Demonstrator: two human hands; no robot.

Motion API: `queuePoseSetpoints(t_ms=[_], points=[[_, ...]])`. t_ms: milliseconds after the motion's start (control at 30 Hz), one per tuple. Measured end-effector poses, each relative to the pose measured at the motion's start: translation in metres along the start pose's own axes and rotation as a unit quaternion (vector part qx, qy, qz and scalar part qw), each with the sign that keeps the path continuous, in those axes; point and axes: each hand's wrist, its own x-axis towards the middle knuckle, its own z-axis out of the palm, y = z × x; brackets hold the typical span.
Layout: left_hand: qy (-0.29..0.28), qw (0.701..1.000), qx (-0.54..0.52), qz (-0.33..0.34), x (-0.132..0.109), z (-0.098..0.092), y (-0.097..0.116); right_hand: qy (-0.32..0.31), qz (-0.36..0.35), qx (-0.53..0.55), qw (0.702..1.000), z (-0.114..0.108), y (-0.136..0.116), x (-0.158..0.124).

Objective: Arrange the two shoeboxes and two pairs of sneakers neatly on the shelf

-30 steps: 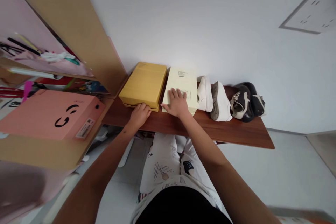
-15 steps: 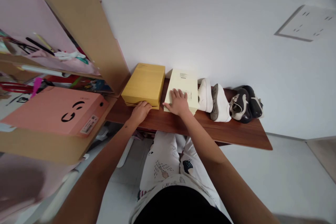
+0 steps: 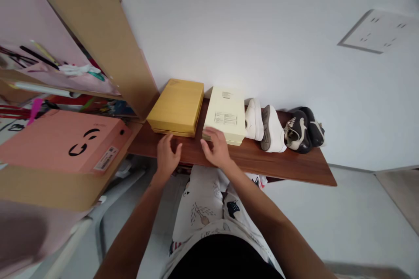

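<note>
A yellow shoebox [image 3: 176,107] with its lid on lies at the left part of a dark brown wooden board [image 3: 278,165]. Beside it, with a narrow gap, lies a cream shoebox [image 3: 225,111] with printed labels on top. My left hand [image 3: 167,154] is just in front of the yellow shoebox, thumb and fingers apart, nothing held. Near the front left corner of the cream shoebox is my right hand [image 3: 216,147], fingers curved and apart, with nothing in it; whether it touches the box I cannot tell.
White shoes [image 3: 270,128] and black shoes [image 3: 301,130] stand in a row right of the cream shoebox. At the left, a pink shoebox [image 3: 65,139] lies on a light wooden desk [image 3: 49,187] below cluttered shelves. The white wall [image 3: 248,30] behind carries a socket plate [image 3: 373,32].
My right hand has come off the top of the cream shoebox toward me. My left hand has let go of the yellow shoebox's front edge and drawn back slightly. Both boxes stay put.
</note>
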Motion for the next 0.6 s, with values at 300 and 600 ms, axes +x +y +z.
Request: queuePoseSetpoints(t_ms=[300, 600], points=[[0.091, 0.929, -0.133, -0.333, -0.036, -0.027, -0.032, -0.034, 0.195, 0.184, 0.963, 0.061, -0.035, -0.066], [0.050, 0.928, -0.212, -0.303, 0.065, -0.030, -0.059, -0.048, 0.242, 0.315, 0.917, 0.065, -0.040, 0.039]])
